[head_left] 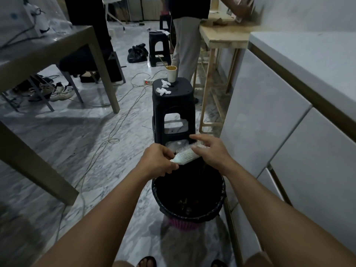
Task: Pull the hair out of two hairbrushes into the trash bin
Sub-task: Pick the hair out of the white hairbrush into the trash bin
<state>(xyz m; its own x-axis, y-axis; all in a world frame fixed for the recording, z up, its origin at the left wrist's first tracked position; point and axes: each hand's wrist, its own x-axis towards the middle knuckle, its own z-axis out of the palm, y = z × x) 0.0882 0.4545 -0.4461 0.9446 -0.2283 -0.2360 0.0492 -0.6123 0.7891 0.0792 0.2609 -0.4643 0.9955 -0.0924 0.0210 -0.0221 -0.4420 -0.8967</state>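
We hold white hairbrush [186, 155] over trash bin [187, 214]: left hand [160, 163] gripping handle, right hand [209, 149] fingers [196, 141] pinching bristles. Second brush unseen, cleaning unfinished.

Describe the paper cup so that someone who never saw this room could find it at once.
Find the black bin at the person's feet, then the tall black stool standing just behind it. The cup stands upright on the far edge of the stool's seat, beside two crumpled white tissues. It is the only upright thing there, pale with a brownish inside.
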